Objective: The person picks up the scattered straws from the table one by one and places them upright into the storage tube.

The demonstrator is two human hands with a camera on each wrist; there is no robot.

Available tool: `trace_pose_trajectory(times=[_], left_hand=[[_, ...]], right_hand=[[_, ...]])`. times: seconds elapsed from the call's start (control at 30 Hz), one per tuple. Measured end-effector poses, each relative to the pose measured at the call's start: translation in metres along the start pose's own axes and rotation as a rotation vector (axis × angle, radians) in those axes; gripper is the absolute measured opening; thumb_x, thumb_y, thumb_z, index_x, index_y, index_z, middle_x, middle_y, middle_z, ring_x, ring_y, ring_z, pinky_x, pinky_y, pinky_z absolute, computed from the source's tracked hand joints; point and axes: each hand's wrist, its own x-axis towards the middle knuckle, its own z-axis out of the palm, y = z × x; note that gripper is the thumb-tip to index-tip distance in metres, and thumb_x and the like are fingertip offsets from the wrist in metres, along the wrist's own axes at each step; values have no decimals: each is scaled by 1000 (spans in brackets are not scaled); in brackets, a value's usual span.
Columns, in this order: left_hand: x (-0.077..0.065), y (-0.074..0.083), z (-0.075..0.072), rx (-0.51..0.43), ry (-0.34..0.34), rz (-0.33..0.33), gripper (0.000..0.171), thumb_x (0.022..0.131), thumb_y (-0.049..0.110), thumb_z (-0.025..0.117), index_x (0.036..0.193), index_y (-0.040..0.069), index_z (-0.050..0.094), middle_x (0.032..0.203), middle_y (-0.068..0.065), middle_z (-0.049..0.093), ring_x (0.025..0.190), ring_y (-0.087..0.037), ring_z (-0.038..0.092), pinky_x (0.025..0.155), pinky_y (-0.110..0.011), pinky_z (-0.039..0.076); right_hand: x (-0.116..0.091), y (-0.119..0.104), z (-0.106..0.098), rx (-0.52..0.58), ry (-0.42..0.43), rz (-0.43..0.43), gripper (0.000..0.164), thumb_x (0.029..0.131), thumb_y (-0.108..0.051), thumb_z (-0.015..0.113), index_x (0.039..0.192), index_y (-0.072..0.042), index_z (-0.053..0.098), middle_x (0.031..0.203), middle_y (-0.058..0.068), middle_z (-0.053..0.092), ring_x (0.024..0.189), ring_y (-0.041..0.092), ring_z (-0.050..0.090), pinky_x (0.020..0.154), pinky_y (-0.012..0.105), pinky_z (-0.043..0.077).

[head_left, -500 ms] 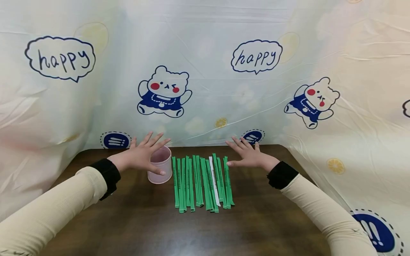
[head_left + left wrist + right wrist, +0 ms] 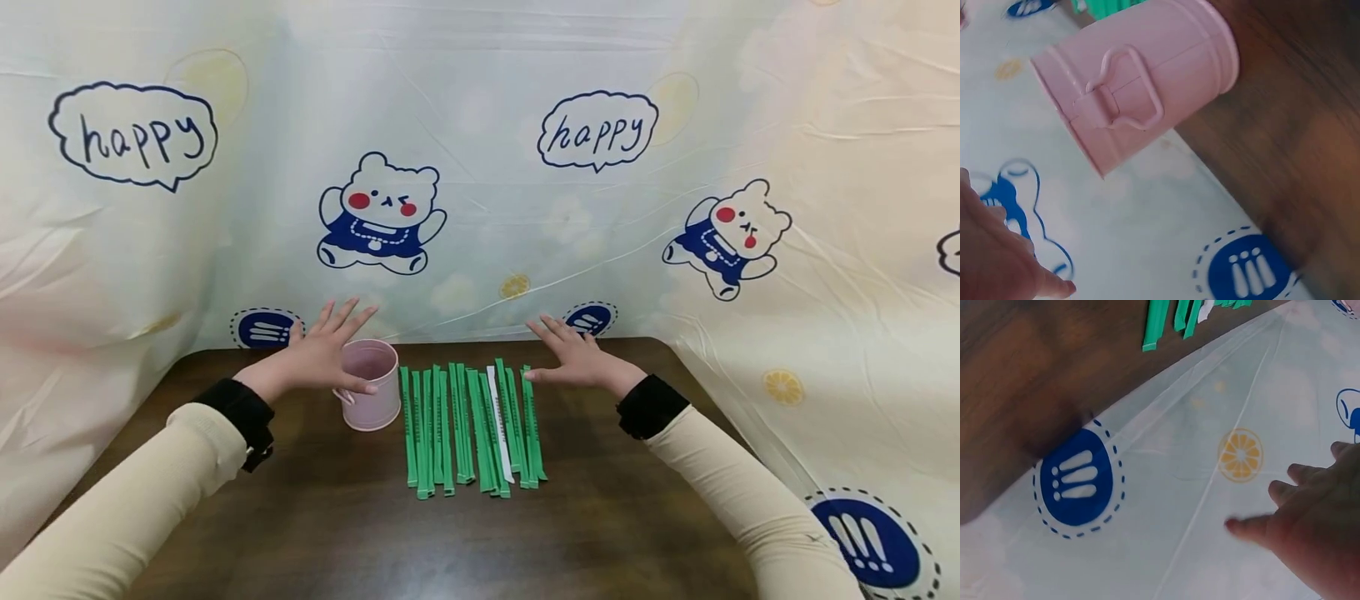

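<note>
My left hand (image 2: 318, 358) is spread in the air beside the pink metal bucket (image 2: 378, 400), its thumb crossing in front of the bucket's side. In the left wrist view the bucket (image 2: 1141, 81) shows a looped side handle (image 2: 1154, 103), apart from the fingers. Several slim green paper sticks (image 2: 442, 433) lie side by side on the table, with one white stick (image 2: 498, 425) among them. My right hand (image 2: 581, 362) hovers with spread fingers at the far right end of the row; its thumb overlaps the last green stick in the head view. Neither hand holds anything.
The brown wooden table (image 2: 450, 550) ends at the back against a pale printed curtain (image 2: 487, 192) with bears and speech bubbles. That curtain also hangs along both sides of the table.
The left hand has moved left and slightly up, away from the bucket, uncovering more of its rim and its side handle. My right hand has shifted slightly left. Bucket and sticks stay put.
</note>
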Motion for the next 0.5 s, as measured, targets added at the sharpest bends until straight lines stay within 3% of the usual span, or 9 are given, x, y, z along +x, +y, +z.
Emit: trace_pose_trajectory(times=[0.13,0.3,0.43,0.5], left_hand=[[-2,-13,9,-91,66,-18,130,72,55,87,166,18,5,171,-27,-1,155,-56,-2,108,-90,3],[-4,-27,34,-276,126,7,134,72,41,90,165,12,-2,168,-34,2,152,-61,9,111,-85,19],[-3,-34,54,-434,136,-17,137,75,34,90,164,12,-11,168,-33,6,150,-60,20,113,-80,26],[-2,-36,60,-487,139,-49,138,76,34,90,163,13,-15,168,-33,6,149,-59,23,113,-79,27]], right_hand=[[9,6,10,97,15,31,97,99,-56,58,165,-9,5,173,21,1,160,43,5,127,64,16],[24,13,30,148,63,180,89,104,-43,55,162,5,7,169,29,14,158,44,18,127,58,24],[38,15,47,151,96,314,76,104,-32,57,156,13,25,160,35,34,148,47,37,121,55,37],[44,17,55,150,100,357,56,103,-25,59,139,16,48,135,36,57,127,44,58,110,49,48]])
